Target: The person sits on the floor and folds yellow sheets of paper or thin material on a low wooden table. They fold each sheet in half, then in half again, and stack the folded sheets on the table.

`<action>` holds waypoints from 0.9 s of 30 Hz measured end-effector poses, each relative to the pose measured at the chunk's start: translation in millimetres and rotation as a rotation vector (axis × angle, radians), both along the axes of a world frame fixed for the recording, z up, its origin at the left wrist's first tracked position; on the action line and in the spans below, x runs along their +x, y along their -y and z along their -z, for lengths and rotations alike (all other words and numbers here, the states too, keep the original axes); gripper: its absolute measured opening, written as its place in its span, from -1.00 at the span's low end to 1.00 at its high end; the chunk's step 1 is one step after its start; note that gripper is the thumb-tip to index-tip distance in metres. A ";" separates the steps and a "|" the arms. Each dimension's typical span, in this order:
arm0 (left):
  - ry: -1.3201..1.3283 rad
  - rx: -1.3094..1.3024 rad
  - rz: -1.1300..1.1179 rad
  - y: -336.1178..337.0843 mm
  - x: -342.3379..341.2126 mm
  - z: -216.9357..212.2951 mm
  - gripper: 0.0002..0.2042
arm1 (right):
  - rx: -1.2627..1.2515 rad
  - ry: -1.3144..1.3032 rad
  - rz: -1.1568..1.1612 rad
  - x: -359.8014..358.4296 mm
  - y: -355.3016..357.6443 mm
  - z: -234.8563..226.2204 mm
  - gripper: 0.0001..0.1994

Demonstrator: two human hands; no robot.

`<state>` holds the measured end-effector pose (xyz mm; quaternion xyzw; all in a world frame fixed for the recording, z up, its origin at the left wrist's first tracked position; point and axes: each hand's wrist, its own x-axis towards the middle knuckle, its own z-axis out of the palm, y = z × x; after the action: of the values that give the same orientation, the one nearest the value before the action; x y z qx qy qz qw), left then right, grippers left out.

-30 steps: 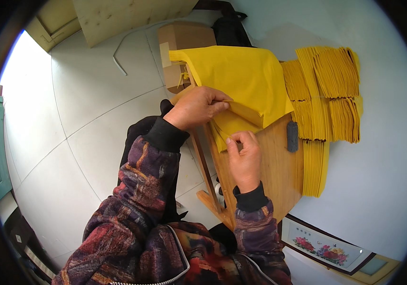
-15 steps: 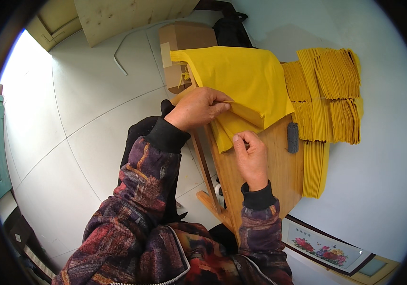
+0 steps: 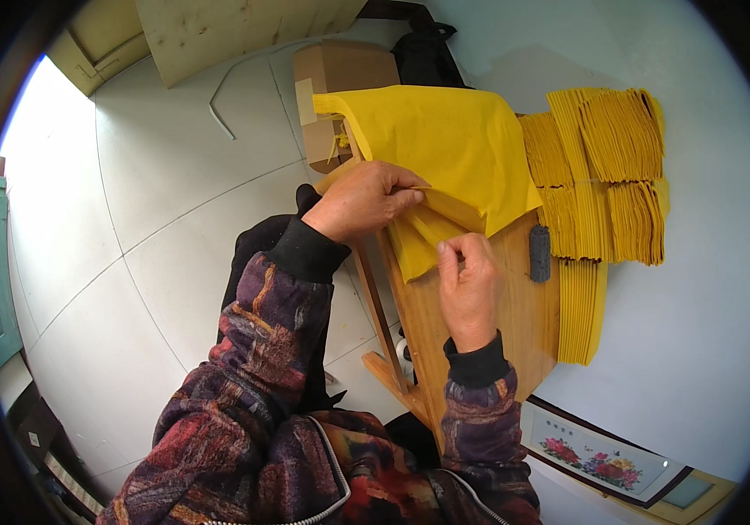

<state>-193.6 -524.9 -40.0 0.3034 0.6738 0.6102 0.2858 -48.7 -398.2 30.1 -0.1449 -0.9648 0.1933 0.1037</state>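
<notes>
The left forearm slants in over the desk's [image 3: 515,324] left edge, wrist turned inward, and the left hand [image 3: 371,199] clamps a fold of yellow cloth [image 3: 436,131] between thumb and fingers. The cloth covers the desk's far end, overlapping that left edge. The right hand [image 3: 471,284] stands nearly upright, thumb and forefinger closed beside the near fold; whether they grip anything I cannot tell.

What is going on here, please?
A person's left hand pinches a fold of the yellow cloth on a wooden table. The right hand is at the cloth's near part; its grip is unclear. A grey block and yellow stacks are to the right.
</notes>
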 end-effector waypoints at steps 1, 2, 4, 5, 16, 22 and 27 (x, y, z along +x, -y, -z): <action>0.017 -0.004 0.006 0.1 -0.1 0.3 -0.75 | 0.071 -0.025 -0.021 -2.6 -0.3 -1.7 -0.89; 0.029 0.008 0.011 0.0 -0.2 0.8 -0.74 | 0.120 -0.053 -0.040 -6.1 -1.5 -3.4 -0.89; 0.026 0.033 0.024 0.5 0.0 2.0 -0.71 | 0.216 -0.108 -0.078 -14.0 -6.2 -7.3 -0.90; 0.022 0.054 0.030 0.7 0.0 2.7 -0.69 | 0.231 -0.114 -0.078 -17.6 -8.8 -9.1 -0.90; 0.025 0.139 0.042 -1.7 -1.2 11.3 -0.66 | 0.152 -0.093 -0.052 -22.3 -11.4 -11.2 -0.91; 0.041 0.146 0.026 -2.5 -0.6 16.1 -0.65 | 0.075 -0.084 -0.020 -20.6 -10.8 -10.1 -0.92; 0.034 0.108 0.059 -0.6 -1.9 9.8 -0.62 | 0.085 -0.083 -0.022 -21.2 -10.8 -10.7 -0.92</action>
<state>-195.5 -524.4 -49.7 0.3276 0.6256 0.6421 0.2985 -69.8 -387.4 40.8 -0.1217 -0.9685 0.1591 0.1477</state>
